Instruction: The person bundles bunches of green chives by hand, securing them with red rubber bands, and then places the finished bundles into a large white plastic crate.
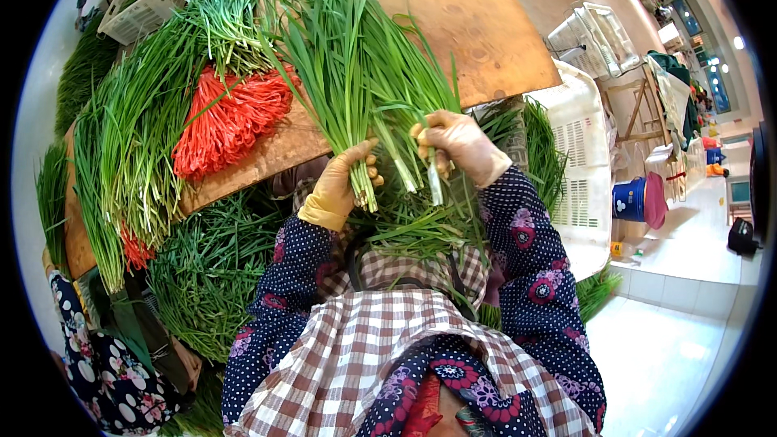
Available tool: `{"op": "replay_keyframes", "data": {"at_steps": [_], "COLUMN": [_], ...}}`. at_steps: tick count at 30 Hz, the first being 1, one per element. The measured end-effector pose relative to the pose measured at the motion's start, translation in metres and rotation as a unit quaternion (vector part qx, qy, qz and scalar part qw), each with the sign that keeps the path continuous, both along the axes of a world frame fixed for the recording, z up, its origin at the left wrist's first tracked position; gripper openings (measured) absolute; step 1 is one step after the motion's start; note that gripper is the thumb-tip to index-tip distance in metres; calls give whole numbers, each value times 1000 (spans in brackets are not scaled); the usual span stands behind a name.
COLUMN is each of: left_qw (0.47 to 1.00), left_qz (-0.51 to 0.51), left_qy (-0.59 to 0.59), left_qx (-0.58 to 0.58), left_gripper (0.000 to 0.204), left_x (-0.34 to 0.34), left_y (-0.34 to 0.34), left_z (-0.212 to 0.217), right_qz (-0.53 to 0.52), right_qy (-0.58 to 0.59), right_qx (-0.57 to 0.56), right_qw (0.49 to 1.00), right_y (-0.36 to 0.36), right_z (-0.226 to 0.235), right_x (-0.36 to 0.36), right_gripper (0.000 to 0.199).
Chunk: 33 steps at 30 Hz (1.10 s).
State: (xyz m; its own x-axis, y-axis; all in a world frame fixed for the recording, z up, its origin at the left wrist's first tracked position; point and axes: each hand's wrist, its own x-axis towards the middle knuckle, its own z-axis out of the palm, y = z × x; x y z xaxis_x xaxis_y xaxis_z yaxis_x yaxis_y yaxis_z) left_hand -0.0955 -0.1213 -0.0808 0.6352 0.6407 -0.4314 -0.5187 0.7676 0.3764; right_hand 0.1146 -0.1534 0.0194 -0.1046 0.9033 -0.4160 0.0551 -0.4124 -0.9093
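Yellow, wrinkled glove material covers the left hand (336, 184), its fingers curled closed around a thick bundle of long, flat green leaves with pale stems (336, 57). Beside it, the paler gloved right hand (463, 144) pinches slimmer white-ended stalks (436, 189). Both lots of leaves spread over a smooth, curved-edged brown wooden board (477, 40). Leftward lie crinkled red plastic strips (231, 129); rightward, 1 slotted white plastic crate (588, 202).

Bright indoor scene, small white ceiling lights (738, 43) glowing at upper right, pale glare on the floor (647, 364) at lower right, soft sheen across the wooden tabletop (477, 20), held green leaves (344, 57) crisp, distant background softer, strong fisheye bending toward black, blue-fringed edges
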Motion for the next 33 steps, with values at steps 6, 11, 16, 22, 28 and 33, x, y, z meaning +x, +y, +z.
{"op": "replay_keyframes", "data": {"at_steps": [6,11,16,22,28,33], "left_qw": [998,997,998,998,999,999], "left_qz": [20,39,27,-39,-37,-26], "left_qy": [56,71,58,-46,-31,-35], "left_qx": [-9,5,14,13,19,16], "left_gripper": [19,13,15,25,33,31], "left_x": [17,22,15,-6,-8,-14], "left_y": [0,-1,-1,4,1,-1], "left_z": [-11,-12,-7,-11,-3,2], "right_qz": [93,90,25,17,114,16], "right_qy": [-374,-531,-355,-254,-425,-194], "right_qx": [72,106,21,-25,42,-68], "right_qw": [920,836,934,967,897,978], "right_y": [5,2,3,5,15,12], "right_z": [-24,-30,-20,-28,-72,-40], "right_x": [-34,-53,-33,-38,-40,-42], "right_gripper": [30,34,28,34,33,21]}}
